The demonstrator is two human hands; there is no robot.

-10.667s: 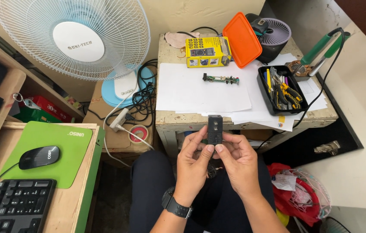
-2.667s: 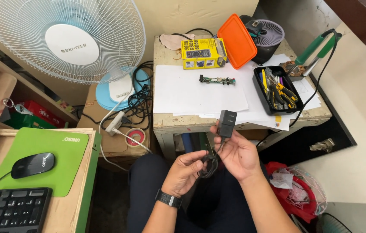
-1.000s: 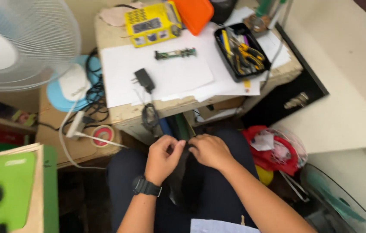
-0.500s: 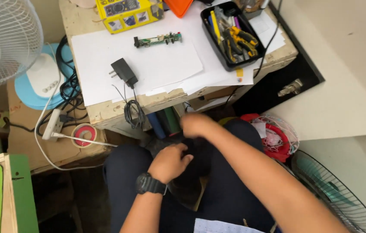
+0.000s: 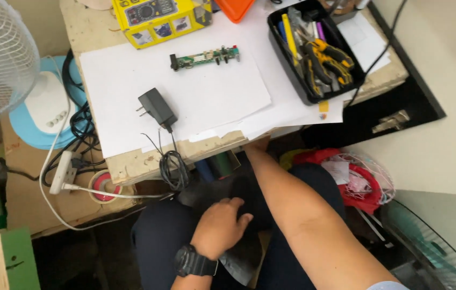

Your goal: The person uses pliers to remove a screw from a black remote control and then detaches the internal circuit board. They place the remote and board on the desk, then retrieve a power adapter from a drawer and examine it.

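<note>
Since a moment ago my right arm (image 5: 292, 215) has reached further under the table's (image 5: 131, 166) edge, its hand hidden, grip unknowable. At lower centre my left hand (image 5: 220, 225) lies loosely curled on a dark bag (image 5: 241, 258) across my lap. Upper left, the black adapter (image 5: 157, 107) rests on white paper (image 5: 212, 91).

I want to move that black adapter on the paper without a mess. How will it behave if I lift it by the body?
The adapter looks like a small rigid block, probably light and easy to pinch. Its thin cord is floppy, hangs bundled over the table edge, and would likely drag or snag. Pushed, it may slide along with the loose paper.
</note>
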